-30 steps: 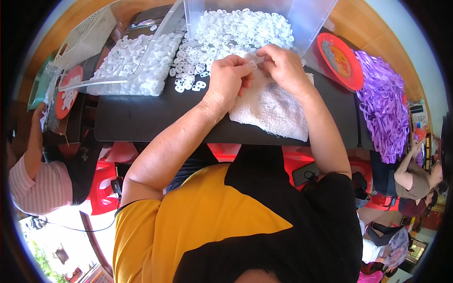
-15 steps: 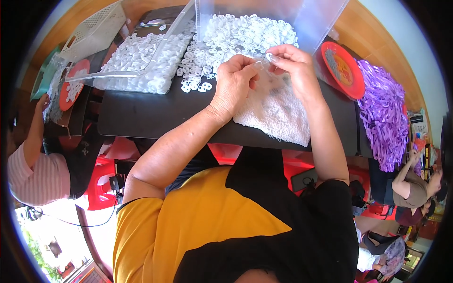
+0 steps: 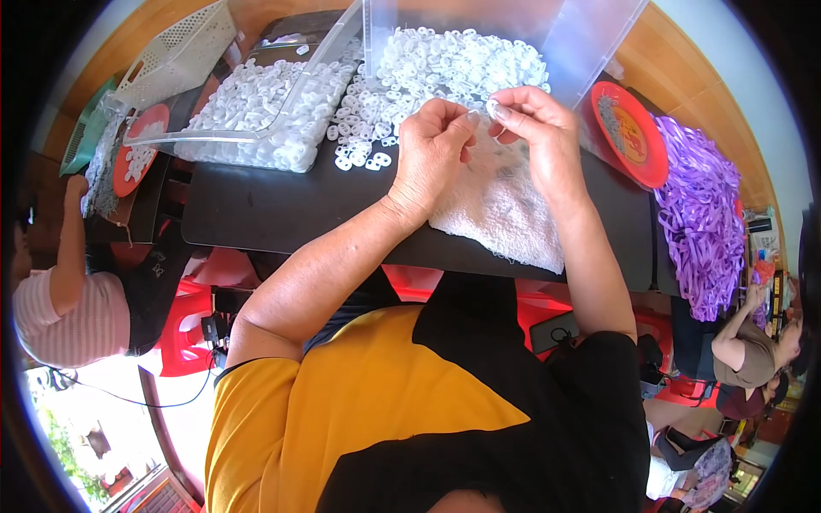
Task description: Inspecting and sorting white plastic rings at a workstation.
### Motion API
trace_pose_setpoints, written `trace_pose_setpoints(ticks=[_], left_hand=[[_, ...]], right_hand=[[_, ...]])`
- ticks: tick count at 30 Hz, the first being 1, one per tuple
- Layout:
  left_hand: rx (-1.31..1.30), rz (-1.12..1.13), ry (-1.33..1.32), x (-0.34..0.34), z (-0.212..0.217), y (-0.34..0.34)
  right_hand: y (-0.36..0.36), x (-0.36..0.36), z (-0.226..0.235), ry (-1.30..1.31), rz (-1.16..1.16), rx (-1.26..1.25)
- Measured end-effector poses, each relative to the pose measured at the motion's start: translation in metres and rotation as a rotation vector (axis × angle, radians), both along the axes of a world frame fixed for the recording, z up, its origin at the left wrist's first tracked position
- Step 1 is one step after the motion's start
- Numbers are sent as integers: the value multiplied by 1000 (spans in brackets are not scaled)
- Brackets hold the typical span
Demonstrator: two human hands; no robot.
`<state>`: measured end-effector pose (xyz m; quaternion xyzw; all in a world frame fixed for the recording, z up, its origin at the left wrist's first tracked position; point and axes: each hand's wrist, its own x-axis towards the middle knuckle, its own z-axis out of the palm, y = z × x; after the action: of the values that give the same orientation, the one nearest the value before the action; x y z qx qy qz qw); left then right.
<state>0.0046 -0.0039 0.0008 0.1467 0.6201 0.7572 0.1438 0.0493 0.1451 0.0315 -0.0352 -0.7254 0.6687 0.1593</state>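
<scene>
I observe the right hand pinching a white oval piece above the cloth, long axis seemingly pointing away from the wearer; left hand's grip, cannot tell; black table, wood-coloured panelling beyond

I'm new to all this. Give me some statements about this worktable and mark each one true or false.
1. The right hand pinches a small white piece. True.
2. The purple ribbons are heaped on the picture's left. False: the purple ribbons are on the right.
3. A white cloth lies on the black table. True.
4. The clear bin at left is empty. False: the clear bin holds many white pieces.
5. The left hand wears a glove. False: the left hand is bare.
6. A red plate sits between the right hand and the purple ribbons. True.
</scene>
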Motion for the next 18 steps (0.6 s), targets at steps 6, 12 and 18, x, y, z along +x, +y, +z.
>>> trace_pose_setpoints(ticks=[6, 12, 18], left_hand=[[19, 16, 6, 1, 0, 0], [29, 40, 6, 1, -1, 0], [12, 36, 19, 2, 1, -1]], right_hand=[[-4, 1, -2, 43, -30, 9], [-8, 2, -5, 76, -54, -3], [-10, 1, -7, 104, -59, -11]])
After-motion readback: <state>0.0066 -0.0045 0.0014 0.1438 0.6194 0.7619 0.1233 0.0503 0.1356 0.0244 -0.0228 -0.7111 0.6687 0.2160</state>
